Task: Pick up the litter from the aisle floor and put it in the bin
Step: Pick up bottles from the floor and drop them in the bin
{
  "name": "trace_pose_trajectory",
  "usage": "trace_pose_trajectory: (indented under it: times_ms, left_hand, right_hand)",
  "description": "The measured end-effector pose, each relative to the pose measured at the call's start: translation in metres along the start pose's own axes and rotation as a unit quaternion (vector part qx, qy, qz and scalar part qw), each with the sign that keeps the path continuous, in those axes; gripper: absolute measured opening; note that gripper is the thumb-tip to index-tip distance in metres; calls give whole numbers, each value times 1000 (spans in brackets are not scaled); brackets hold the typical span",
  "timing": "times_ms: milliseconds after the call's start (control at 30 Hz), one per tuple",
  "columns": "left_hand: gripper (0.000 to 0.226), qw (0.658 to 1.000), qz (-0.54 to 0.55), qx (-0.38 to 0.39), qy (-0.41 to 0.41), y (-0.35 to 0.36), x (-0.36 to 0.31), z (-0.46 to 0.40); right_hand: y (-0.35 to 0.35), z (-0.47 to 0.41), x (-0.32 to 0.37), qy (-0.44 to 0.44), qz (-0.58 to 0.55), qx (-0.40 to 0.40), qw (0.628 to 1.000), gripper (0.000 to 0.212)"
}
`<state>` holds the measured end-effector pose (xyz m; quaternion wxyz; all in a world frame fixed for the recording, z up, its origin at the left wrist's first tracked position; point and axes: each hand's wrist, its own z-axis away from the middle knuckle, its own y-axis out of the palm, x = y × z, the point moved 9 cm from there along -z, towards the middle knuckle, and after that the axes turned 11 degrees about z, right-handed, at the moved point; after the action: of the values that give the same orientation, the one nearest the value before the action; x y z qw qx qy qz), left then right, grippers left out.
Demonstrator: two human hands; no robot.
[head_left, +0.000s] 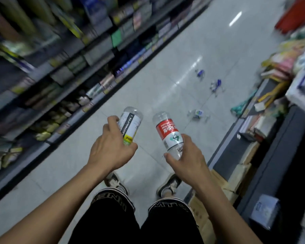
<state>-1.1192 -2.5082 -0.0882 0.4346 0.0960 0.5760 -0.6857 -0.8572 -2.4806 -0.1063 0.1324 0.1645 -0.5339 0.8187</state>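
Down the aisle, the person stands on the pale tiled floor (165, 50) with both arms stretched forward. Their left hand (111, 148) grips a clear plastic bottle with a white and yellow label (129, 123), fingers curled round its lower part, its base pointing away and up. Their right hand (185, 155) grips a second clear bottle with a red and white label (167, 132) near its neck end, base likewise pointing away. Both bottles are held off the floor, near each other but apart.

Farther along lie three more pieces of litter (all blurred): a crushed bottle with a pale label (198, 114) nearest, a crumpled blue-labelled bottle (217, 85) beyond it, and another blue-labelled one (200, 73) farthest. Stocked shelves (60, 59) run along the left, and stacked goods (271, 103) crowd the right. Black shorts (136, 217) and dark sneakers (116, 184) show below the hands.
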Motion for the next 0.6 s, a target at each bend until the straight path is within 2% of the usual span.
trace_pose_trajectory:
  times_ms: [167,400,600]
  left_hand:
    - [72,998,15,-61,-16,-79,35,16]
    - [71,976,27,-189,-105,-148,92,63]
    - [71,917,78,-305,-246,-171,153,150]
  right_hand:
    - [6,10,77,-45,13,7,999,60]
    - [36,10,164,-173,47,72,981,63]
    - [80,18,239,-320,94,156,930,66]
